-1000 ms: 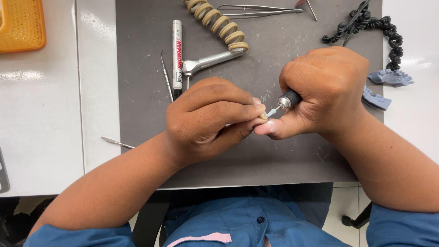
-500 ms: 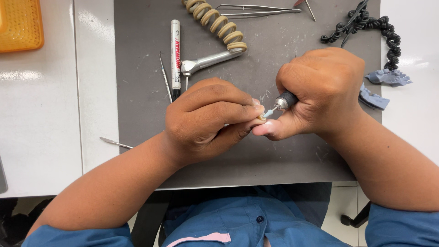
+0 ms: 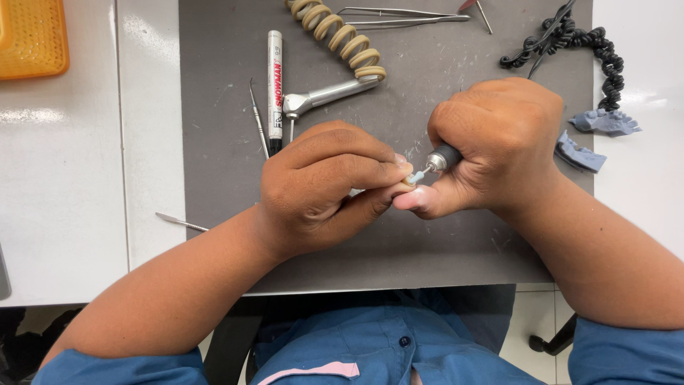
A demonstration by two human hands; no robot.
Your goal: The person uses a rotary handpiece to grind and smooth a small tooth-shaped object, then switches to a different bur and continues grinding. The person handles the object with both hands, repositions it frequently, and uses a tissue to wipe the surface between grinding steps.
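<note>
The left hand is pinching a small pale piece at its fingertips over the grey mat, while the right hand is gripping a handpiece — its tip touching the piece. Grinding seems to be underway — how much is left is too small to tell.

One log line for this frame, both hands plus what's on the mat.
left hand: pinches small pale piece | right hand: grips rotary handpiece, tip at piece | grey mat: marker, spare handpiece, tweezers
</note>
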